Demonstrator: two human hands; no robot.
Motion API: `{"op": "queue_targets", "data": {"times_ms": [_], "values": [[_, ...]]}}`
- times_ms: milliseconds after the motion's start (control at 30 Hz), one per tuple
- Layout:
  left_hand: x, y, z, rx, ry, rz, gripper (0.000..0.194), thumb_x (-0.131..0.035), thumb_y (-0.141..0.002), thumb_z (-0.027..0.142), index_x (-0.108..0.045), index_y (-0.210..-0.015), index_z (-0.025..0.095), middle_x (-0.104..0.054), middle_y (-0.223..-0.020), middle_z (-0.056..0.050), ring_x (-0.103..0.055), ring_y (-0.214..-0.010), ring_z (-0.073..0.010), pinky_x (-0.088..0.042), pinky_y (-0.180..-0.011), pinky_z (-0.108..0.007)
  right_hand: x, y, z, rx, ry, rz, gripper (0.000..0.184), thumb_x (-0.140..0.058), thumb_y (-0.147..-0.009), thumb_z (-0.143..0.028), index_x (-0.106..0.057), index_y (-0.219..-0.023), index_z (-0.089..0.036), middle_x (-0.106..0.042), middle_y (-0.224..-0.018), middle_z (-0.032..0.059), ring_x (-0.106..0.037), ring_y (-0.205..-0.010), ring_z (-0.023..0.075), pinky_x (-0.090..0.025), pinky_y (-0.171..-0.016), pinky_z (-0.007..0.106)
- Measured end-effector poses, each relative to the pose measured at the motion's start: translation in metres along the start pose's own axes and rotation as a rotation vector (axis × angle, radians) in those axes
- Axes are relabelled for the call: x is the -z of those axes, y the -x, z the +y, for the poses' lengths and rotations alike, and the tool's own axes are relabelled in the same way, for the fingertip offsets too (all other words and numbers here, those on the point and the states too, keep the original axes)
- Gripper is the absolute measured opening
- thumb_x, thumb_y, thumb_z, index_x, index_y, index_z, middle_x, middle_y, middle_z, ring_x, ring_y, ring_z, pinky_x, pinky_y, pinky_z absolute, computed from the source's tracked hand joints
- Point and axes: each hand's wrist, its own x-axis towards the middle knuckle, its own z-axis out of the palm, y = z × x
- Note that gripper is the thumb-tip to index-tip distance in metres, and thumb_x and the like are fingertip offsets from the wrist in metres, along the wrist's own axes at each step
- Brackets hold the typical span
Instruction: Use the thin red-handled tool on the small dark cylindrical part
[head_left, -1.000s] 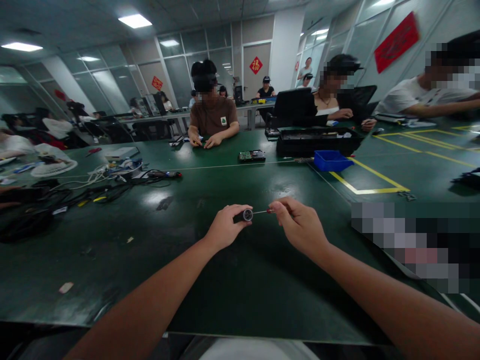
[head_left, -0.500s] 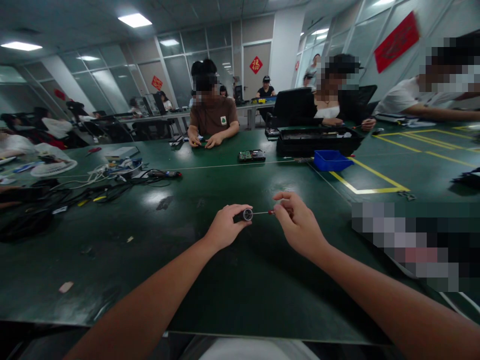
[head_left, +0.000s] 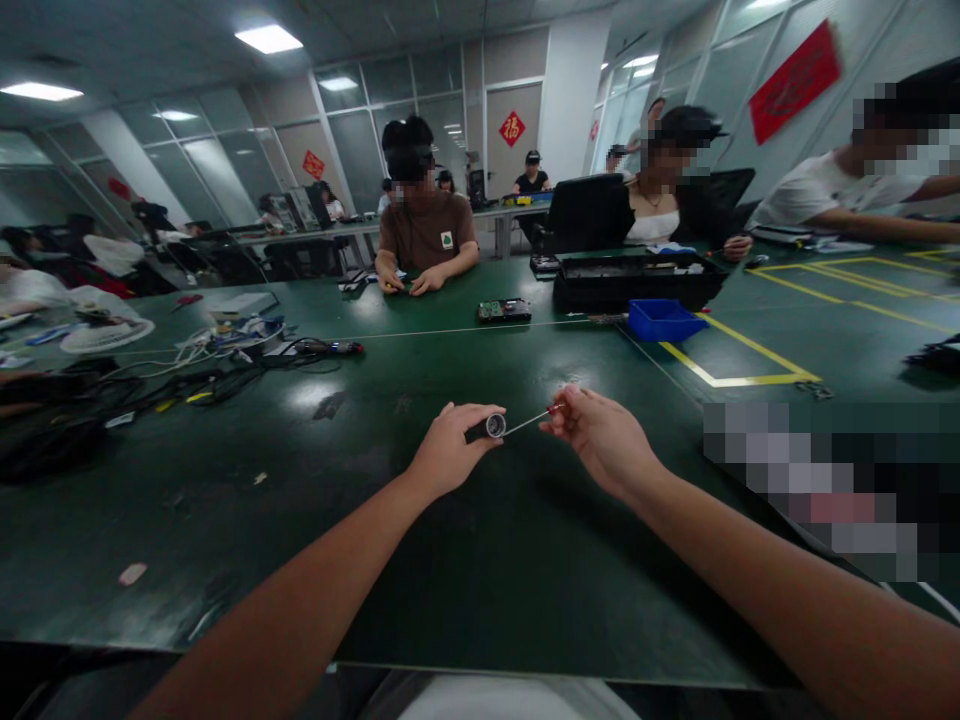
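Observation:
My left hand (head_left: pixel 450 447) is closed around a dark cylindrical part (head_left: pixel 495 426) whose round, silvery-rimmed open end faces me. The rest of that part is hidden by my fingers. In my right hand (head_left: pixel 600 430) I pinch a screwdriver (head_left: pixel 534 419) by its red handle. Its thin metal shaft slants down to the left, and the tip is at the right edge of the cylinder's rim. Whether the tip touches the rim I cannot tell. Both hands are held over the green table (head_left: pixel 420 590).
Cables (head_left: pixel 217 375) lie in a tangle at the left. Ahead are a hard drive (head_left: pixel 504 311), a blue bin (head_left: pixel 664 320) and a long black tray (head_left: pixel 637 282). Yellow tape (head_left: pixel 757 382) marks the right side. A co-worker (head_left: pixel 429 225) sits opposite; others work at the right.
My right hand has turned and its fingers have curled in. The screwdriver's handle end has risen, so the shaft slopes now instead of lying level. My left hand has barely moved.

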Motion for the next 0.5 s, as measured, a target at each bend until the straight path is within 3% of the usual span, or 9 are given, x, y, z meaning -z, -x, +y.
{"op": "queue_targets", "data": {"times_ms": [133,267,500], "values": [[0.001,0.0,-0.001,0.004,-0.018,0.01,0.035,-0.071,-0.085,0.025,-0.067,-0.12,0.03,-0.07,-0.123,-0.002,-0.061,-0.115,-0.0256,-0.029,-0.114,-0.058,0.001,0.003,-0.001,0.172,0.193,0.075,0.026,-0.06,-0.09,-0.047,-0.064,-0.09,-0.021,-0.066,-0.082,0.003,-0.063,-0.073,0.0173,-0.054,-0.071,0.034],[0.001,0.0,-0.001,0.014,-0.022,0.012,0.036,-0.072,-0.085,0.026,-0.067,-0.12,0.029,-0.07,-0.123,-0.003,-0.061,-0.115,-0.0255,-0.028,-0.115,-0.059,-0.003,0.011,-0.005,0.336,0.489,0.07,0.027,-0.053,-0.096,-0.045,-0.063,-0.094,-0.02,-0.067,-0.081,0.0034,-0.064,-0.073,0.0178,-0.052,-0.072,0.035],[0.0,-0.001,-0.001,0.037,-0.035,0.02,0.037,-0.073,-0.084,0.025,-0.067,-0.12,0.029,-0.069,-0.124,-0.003,-0.06,-0.118,-0.0254,-0.025,-0.116,-0.059,-0.004,0.022,-0.008,0.427,0.743,-0.096,0.023,-0.057,-0.095,-0.043,-0.065,-0.103,-0.022,-0.073,-0.085,0.0032,-0.07,-0.079,0.0204,-0.054,-0.071,0.035]]}}
